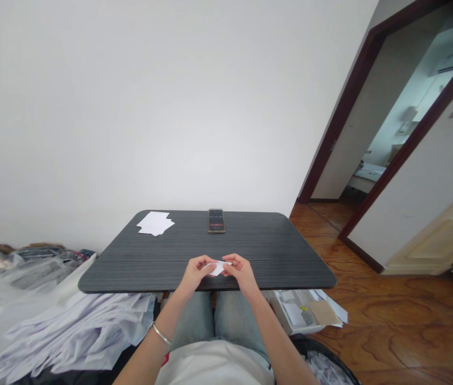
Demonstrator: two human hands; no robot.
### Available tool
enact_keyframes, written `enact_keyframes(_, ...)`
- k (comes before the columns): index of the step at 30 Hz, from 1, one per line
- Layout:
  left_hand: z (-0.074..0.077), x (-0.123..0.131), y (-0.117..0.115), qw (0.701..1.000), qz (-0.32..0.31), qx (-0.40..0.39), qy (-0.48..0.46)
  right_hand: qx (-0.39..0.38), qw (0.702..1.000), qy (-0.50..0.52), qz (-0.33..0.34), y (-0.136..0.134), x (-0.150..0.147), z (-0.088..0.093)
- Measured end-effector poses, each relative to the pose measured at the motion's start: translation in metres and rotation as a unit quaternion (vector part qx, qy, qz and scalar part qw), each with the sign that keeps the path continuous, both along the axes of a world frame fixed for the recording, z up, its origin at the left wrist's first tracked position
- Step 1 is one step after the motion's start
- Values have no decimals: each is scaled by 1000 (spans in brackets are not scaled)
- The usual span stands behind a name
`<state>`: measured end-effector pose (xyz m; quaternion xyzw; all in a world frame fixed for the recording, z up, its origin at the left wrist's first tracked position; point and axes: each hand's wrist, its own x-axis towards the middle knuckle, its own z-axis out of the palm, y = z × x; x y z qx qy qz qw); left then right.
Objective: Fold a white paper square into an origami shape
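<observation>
A small folded piece of white paper (219, 269) is held between my two hands, just above the near edge of the dark table (138, 267). My left hand (198, 271) pinches its left side with thumb and fingers. On the right side, my right hand (241, 271) grips it the same way. The fingers hide parts of the paper, so its full shape does not show. Several white paper sheets (155, 222) lie in a loose pile at the table's far left. Beyond my hands, a phone (216, 220) rests near the back edge.
A white wall (210, 107) stands behind the table. Left of it lie heaped white cloth or paper (86, 326) and clear plastic (14, 315). Below right are a box of papers (290, 315) and a black bin (330, 369). A doorway (354, 133) opens farther right.
</observation>
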<state>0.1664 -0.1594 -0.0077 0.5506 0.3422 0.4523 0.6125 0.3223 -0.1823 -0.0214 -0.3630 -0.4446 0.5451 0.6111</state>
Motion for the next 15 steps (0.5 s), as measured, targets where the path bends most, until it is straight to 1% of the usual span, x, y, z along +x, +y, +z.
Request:
enact_keyframes(3, 5, 1, -5, 999, -15, 26, 16, -4, 1000, -17, 8, -5, -2, 4)
enact_keyframes(6, 13, 1, -11, 998, -21, 52, 28, -14, 1000, -22, 2, -12, -3, 9)
enact_keyframes(10, 26, 0, -19, 998, -12, 52, 32, -2, 999, -29, -27, -20, -2, 19)
enact_keyframes(15, 45, -1, -27, 999, 0, 37, 31, 5, 999, -20, -40, -28, -1, 36)
